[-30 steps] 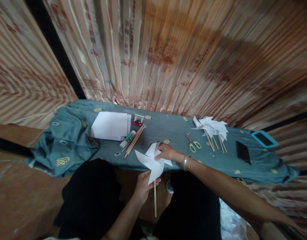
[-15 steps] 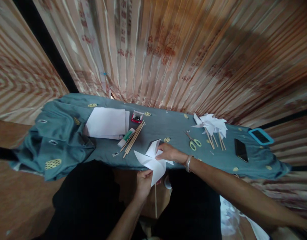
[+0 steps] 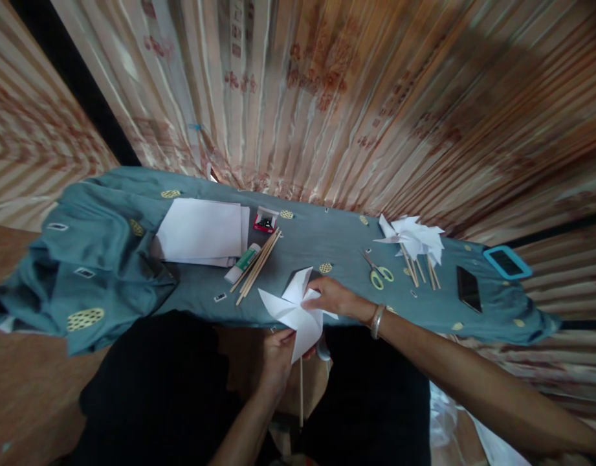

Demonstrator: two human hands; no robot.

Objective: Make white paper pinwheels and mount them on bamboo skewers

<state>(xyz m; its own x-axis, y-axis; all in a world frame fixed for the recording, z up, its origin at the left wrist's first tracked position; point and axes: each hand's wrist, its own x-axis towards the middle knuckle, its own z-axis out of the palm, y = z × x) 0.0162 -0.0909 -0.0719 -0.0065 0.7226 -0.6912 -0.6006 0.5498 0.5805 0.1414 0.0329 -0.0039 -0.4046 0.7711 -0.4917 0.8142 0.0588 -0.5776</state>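
Observation:
A white paper pinwheel [image 3: 298,316] with a thin wooden stick [image 3: 301,391] below it is held over the near table edge. My left hand [image 3: 278,355] grips it from behind and below; the paper hides most of those fingers. My right hand [image 3: 331,296], with a bangle on the wrist, has its fingers closed at the pinwheel's centre. What lies under those fingertips cannot be seen. Left of the pinwheel are several wooden sticks [image 3: 259,267] and a glue stick [image 3: 242,263]. Scissors [image 3: 376,270] with pale green handles lie to the right.
A stack of white paper [image 3: 200,230] and a small red box [image 3: 265,220] of dark pins sit on the cloth-covered table [image 3: 327,236]. Several pinwheels [image 3: 414,236] lie at the right, near a dark phone [image 3: 469,288] and a blue-framed device [image 3: 507,262]. A curtain hangs behind.
The camera view has shifted slightly. Both hands keep hold of the pinwheel in nearly the same place.

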